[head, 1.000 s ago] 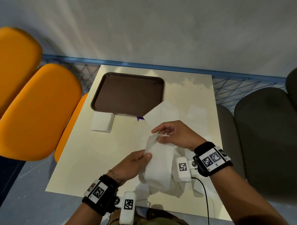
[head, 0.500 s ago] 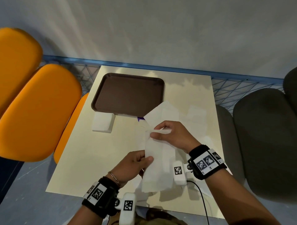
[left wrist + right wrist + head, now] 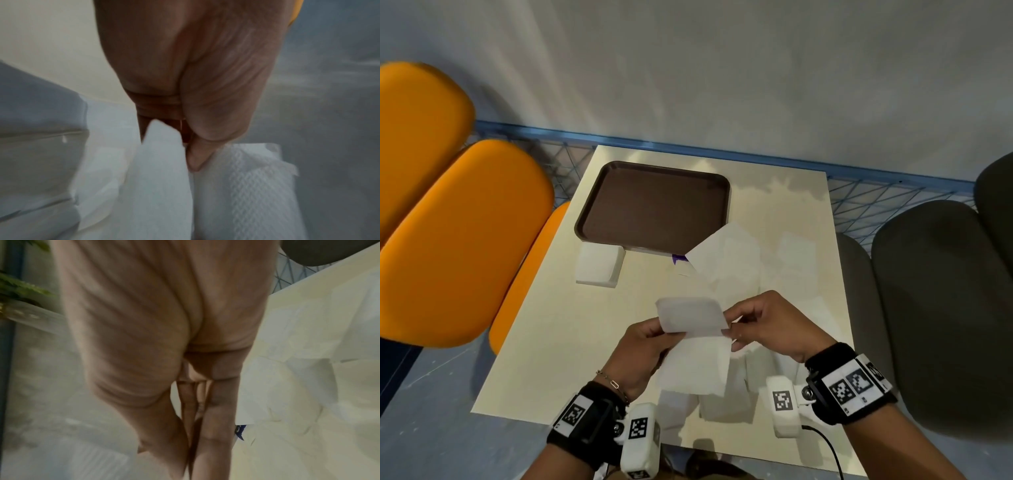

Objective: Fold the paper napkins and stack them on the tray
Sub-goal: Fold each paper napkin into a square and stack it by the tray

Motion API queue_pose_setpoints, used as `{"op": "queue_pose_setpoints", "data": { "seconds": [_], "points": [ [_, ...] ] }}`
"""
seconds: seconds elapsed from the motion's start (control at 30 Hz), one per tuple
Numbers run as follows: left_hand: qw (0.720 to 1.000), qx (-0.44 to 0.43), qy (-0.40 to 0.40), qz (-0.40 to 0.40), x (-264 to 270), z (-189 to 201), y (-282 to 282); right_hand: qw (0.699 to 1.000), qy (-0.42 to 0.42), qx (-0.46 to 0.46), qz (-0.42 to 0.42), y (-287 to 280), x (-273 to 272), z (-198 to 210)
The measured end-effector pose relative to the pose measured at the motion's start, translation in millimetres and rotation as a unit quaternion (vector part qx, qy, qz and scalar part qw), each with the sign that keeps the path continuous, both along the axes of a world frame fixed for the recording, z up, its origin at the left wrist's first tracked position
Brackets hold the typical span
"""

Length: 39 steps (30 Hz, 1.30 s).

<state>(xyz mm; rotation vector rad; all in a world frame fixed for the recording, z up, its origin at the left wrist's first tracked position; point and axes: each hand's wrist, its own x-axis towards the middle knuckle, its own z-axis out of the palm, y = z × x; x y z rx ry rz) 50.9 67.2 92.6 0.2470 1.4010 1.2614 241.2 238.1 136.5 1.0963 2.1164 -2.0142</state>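
Head view, lower centre: white embossed paper napkin (image 3: 693,346), top edge now turned down toward the person where it stood longer half a second ago; fold under way. Left hand (image 3: 642,353) and right hand (image 3: 770,325) pinch it. Dark brown plastic tray (image 3: 654,205), upper centre, holds none.

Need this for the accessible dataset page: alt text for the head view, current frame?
Two hands, left hand and right hand, hold a white paper napkin above a cream table, its top part bent over. Beyond lie an empty brown tray, a folded napkin stack by its near edge, and loose napkins at right.
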Motion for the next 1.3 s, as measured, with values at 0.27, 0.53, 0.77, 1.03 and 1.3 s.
{"op": "queue_pose_setpoints", "data": {
  "seconds": [0.27, 0.53, 0.77, 1.03, 1.3],
  "points": [
    [0.991, 0.005, -0.128, 0.05, -12, -7, -5, 0.993, 0.077, 0.08, 0.031, -13, -3, 23],
    [0.986, 0.024, -0.158, 0.056, 0, 10, -7, 0.953, 0.157, 0.257, 0.029, -29, -19, 23],
    [0.973, 0.043, -0.226, 0.028, 6, 10, -13, 0.967, 0.153, 0.204, 0.029, -23, -32, 31],
    [0.995, 0.094, -0.024, 0.003, -27, 15, -27, 0.98, 0.068, 0.179, 0.044, -6, -30, 39],
    [0.994, 0.043, 0.101, -0.022, -22, 31, -16, 0.985, 0.058, 0.161, 0.011, -7, -34, 37]
  ]
}}
